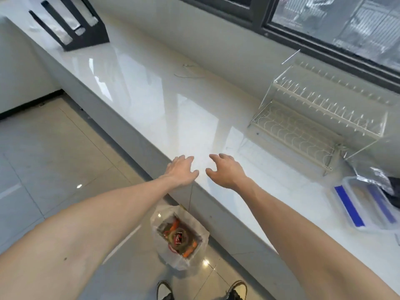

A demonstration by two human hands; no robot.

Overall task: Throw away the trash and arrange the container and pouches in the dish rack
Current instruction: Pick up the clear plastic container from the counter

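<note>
Neither grip is holding anything: left hand (180, 169) and right hand (225, 171) are hovering released over the worktop (151, 100) edge. Trash is already lying in the lined bin (179, 237) below, so arranging seems next, calling for a reach right to the blue-lidded container (365, 204) and foil pouches (372, 177) near the empty dish rack (313, 122).

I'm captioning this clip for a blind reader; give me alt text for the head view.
Two empty hands, left hand and right hand, hover open over a white counter. An empty dish rack stands to the right, a clear container nearer, and a lined trash bin sits on the floor.
</note>
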